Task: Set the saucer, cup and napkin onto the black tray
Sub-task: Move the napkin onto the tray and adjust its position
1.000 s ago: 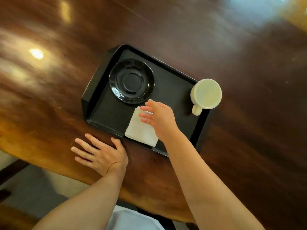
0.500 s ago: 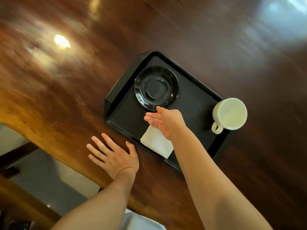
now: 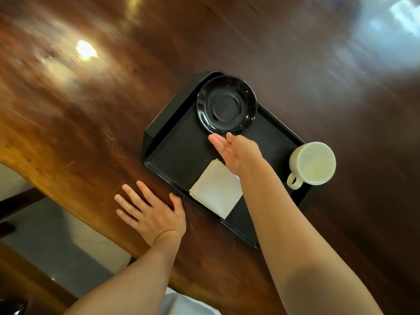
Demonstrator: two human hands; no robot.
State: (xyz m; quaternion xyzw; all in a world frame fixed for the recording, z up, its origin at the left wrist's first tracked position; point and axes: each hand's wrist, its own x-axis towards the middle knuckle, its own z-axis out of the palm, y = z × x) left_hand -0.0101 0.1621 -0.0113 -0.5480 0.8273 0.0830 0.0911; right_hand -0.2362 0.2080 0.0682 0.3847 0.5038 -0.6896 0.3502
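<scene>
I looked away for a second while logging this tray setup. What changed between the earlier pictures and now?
The right hand left the napkin and reached forward, open, its fingertips now at the near rim of the saucer. It holds nothing. The left hand stayed flat on the table beside the black tray; saucer, napkin and cup kept their places.

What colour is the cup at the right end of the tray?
The cup is cream-white, plain, with no pattern; the head view shows it clearly.

no readable text, labels or signs
</scene>
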